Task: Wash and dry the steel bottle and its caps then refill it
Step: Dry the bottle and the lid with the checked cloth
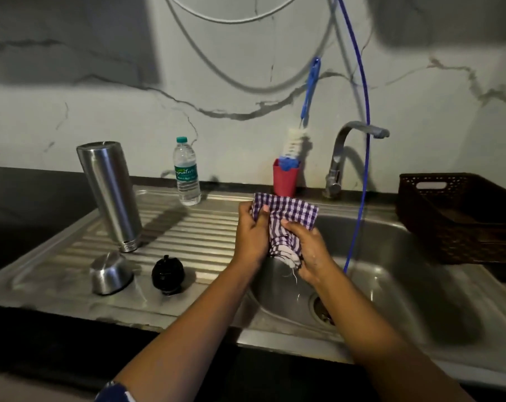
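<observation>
Patterned sleeve [115,393] shows at seven o'clock. Above it, over the sink [420,256], the left hand [253,230] and right hand [309,250] both grip a checked cloth [289,211] (fingers curled into its folds). At nine o'clock from them, the black cap [167,274] and steel cap [111,274] lie apart on the drainboard [188,227]. At ten o'clock the steel bottle [109,192] stands mouth-down, and a plastic water bottle [187,171] stands farther back.

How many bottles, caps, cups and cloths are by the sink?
Bottles: 2, the steel bottle and the plastic water bottle.
Caps: 2, the steel cap and the black cap.
Cups: 1, the red cup.
Cloths: 1, the checked cloth.
Total: 6.
</observation>
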`<state>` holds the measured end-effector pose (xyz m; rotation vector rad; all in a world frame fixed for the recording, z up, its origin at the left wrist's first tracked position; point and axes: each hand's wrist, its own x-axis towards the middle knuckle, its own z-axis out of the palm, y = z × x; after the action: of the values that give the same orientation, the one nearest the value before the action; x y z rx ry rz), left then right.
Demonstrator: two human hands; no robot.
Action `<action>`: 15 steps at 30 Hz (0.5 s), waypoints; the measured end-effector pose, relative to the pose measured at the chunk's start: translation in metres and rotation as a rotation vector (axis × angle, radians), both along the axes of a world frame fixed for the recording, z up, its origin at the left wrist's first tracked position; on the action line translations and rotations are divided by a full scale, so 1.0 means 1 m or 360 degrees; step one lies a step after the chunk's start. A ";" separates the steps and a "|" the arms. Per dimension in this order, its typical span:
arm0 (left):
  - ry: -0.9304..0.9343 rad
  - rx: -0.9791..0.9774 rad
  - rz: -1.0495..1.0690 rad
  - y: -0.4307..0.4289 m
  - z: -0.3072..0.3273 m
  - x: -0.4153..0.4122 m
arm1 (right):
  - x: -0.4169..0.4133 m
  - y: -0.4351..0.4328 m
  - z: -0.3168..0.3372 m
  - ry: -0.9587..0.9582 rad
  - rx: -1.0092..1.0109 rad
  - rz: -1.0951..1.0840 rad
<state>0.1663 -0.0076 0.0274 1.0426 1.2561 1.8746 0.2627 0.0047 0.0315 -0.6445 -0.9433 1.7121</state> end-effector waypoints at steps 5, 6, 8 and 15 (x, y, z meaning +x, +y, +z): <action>-0.0033 0.0075 -0.0117 -0.013 0.009 -0.007 | 0.014 0.008 0.001 -0.0027 0.0019 -0.0057; 0.0069 0.0056 -0.0090 -0.017 0.013 -0.012 | 0.014 0.006 0.001 -0.0038 0.0040 -0.0058; 0.0306 0.0016 0.0014 -0.030 0.022 -0.023 | 0.013 0.003 0.003 -0.0019 0.0045 -0.0078; 0.1007 0.0094 0.1001 -0.064 0.085 -0.107 | 0.025 0.005 -0.001 0.0049 0.0056 -0.0152</action>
<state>0.0591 -0.0718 0.1126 1.4625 2.0935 2.1065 0.2878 0.0094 0.0304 -0.6280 -0.9053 1.6135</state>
